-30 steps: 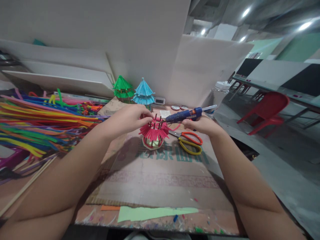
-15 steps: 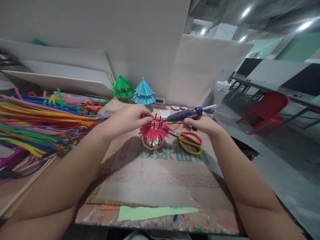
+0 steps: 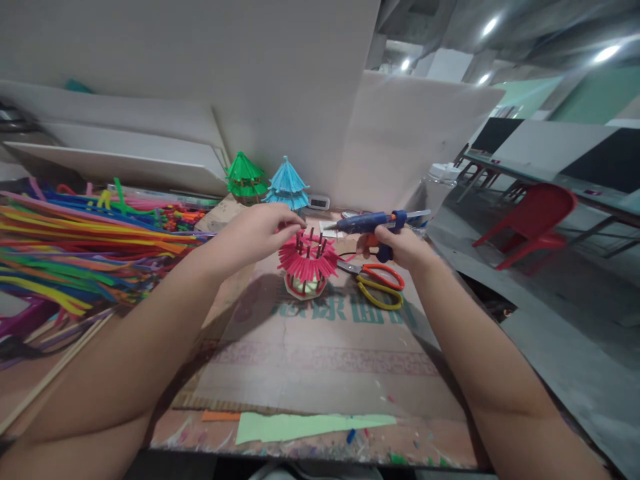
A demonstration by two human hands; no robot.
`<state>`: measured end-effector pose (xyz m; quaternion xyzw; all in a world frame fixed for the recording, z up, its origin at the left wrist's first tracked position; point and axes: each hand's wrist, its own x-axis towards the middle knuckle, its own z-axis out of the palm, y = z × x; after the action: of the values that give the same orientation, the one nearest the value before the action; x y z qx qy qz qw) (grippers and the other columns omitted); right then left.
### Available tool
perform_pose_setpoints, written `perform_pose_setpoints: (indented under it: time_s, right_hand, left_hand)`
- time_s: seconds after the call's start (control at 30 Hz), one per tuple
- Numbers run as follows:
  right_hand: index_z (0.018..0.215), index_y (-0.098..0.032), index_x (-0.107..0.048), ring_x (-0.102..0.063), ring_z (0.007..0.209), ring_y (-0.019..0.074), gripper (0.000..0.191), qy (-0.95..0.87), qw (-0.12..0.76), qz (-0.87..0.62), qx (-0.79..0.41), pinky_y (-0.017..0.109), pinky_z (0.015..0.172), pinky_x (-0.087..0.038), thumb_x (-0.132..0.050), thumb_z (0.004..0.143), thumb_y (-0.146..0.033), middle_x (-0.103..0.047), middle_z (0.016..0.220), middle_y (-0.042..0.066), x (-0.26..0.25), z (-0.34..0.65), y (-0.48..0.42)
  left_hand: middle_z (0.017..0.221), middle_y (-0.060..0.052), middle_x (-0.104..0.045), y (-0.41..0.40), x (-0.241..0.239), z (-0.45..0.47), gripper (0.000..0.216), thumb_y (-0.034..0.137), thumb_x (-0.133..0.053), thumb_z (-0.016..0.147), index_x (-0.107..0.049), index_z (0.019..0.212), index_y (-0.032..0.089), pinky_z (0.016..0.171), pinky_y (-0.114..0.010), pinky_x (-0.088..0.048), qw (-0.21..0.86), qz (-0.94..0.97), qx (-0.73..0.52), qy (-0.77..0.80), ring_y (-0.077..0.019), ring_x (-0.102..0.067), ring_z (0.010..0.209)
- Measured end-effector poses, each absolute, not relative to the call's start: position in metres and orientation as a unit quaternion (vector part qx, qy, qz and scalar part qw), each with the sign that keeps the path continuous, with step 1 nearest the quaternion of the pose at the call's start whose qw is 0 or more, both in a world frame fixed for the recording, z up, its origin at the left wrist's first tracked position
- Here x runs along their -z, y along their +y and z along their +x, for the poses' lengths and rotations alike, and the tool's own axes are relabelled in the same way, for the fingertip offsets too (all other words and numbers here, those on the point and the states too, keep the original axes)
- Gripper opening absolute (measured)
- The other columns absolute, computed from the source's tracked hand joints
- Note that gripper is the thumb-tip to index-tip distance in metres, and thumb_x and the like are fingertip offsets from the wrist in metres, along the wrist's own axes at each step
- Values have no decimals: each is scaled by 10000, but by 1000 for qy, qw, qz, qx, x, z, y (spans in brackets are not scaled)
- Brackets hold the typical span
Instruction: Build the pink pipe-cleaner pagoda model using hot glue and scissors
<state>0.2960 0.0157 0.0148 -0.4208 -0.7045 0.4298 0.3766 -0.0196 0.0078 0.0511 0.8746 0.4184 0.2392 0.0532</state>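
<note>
A small pavilion model with a pink fringed roof stands on the cardboard mat. Short brown posts rise above its roof, and a pale base shows below. My left hand is at the model's upper left, thumb and fingertips pinched together; whatever is between them is too small to make out. In my right hand is a blue hot glue gun, its nozzle pointing left, above and behind the posts, apart from them. Scissors with orange and yellow handles lie just right of the model.
Colourful pipe cleaners are heaped at left. Behind the model stand a green pavilion and a blue pavilion. A green paper strip lies along the front edge. A white-lidded container stands at right.
The glue gun's nozzle has lifted away from the model's posts, up and back. My left fingers have shifted slightly up; the model has stayed in place.
</note>
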Motion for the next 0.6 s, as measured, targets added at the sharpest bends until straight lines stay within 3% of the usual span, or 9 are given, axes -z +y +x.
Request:
perform_pose_setpoints:
  time_s: [0.1, 0.17, 0.27, 0.43, 0.6]
  right_hand:
    - [1020, -203, -707, -774, 921, 280, 672, -648, 476, -405, -435, 381, 803, -624, -740, 722, -805, -800, 942, 121, -5, 294, 24]
    - [1055, -210, -707, -773, 996, 271, 624, -637, 497, -438, -394, 392, 894, -623, -727, 761, -759, -806, 1034, 118, 2, 293, 32]
    - [1028, -187, -733, -764, 1043, 261, 480, -630, 464, -540, -309, 389, 960, -595, -737, 833, -626, -804, 1121, 130, 9, 292, 54]
    - [1011, -133, -767, -743, 1029, 260, 257, -622, 408, -617, -256, 379, 957, -566, -787, 909, -368, -807, 1029, 112, 19, 278, 105]
    - [1313, -167, -674, -707, 1122, 251, 368, -629, 344, -649, -255, 461, 955, -617, -703, 1021, -390, -697, 1316, 102, 39, 268, 141]
  left_hand:
    - [1135, -75, -816, 8, -53, -23, 384, 321, -473, 976, -800, 1129, 193, 930, -349, -533, 56, 854, -290, 429, -250, -733, 1046]
    - [1120, -69, -816, 7, -53, -24, 364, 292, -474, 967, -788, 1124, 198, 919, -352, -532, 63, 846, -310, 430, -248, -737, 1025]
    - [1086, -65, -813, 5, -52, -23, 299, 290, -508, 963, -744, 1124, 203, 868, -342, -531, 77, 838, -332, 426, -244, -746, 995]
    - [1047, -66, -826, 2, -54, -22, 349, 319, -564, 958, -664, 1272, 207, 795, -325, -537, 102, 820, -343, 447, -246, -772, 953]
    - [1054, -48, -838, 1, -58, -26, 318, 359, -573, 954, -767, 1171, 231, 814, -311, -555, 109, 815, -339, 456, -234, -768, 957]
